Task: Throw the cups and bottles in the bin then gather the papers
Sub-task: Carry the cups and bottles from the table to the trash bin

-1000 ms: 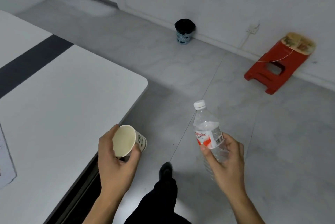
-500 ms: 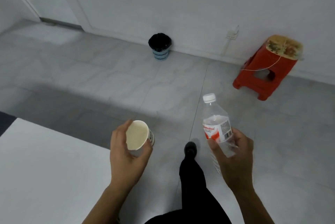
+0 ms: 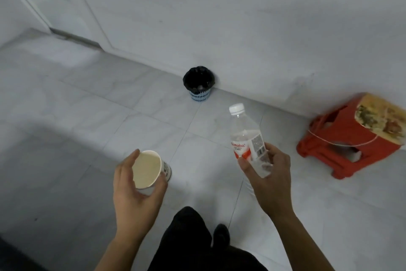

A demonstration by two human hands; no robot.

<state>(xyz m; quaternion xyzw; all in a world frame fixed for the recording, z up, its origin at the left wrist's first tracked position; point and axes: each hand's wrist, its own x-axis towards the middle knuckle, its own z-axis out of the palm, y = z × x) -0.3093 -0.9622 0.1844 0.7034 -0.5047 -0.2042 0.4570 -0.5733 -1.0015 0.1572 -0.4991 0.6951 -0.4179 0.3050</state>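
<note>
The bin (image 3: 198, 86) stands mid-frame against the wall (image 3: 219, 18). A stool (image 3: 351, 139) lies tipped at right. The cup (image 3: 147, 169) sits lower left of the bottle (image 3: 247, 141).

Left hand (image 3: 136, 185): bare, uncovered to the wrist.
Right hand (image 3: 268, 183): bare, uncovered to the wrist.
Left forearm (image 3: 118, 248): bare along its whole visible length, down to the near edge of view.
Right forearm (image 3: 307, 244): bare likewise, down to the near edge.
Trousers (image 3: 189, 237): black, plain cloth, soft folds; seen near centre, between the forearms.
Shoe (image 3: 222, 233): black, rounded toe, just right of the trouser leg; finer detail blurred.
</note>
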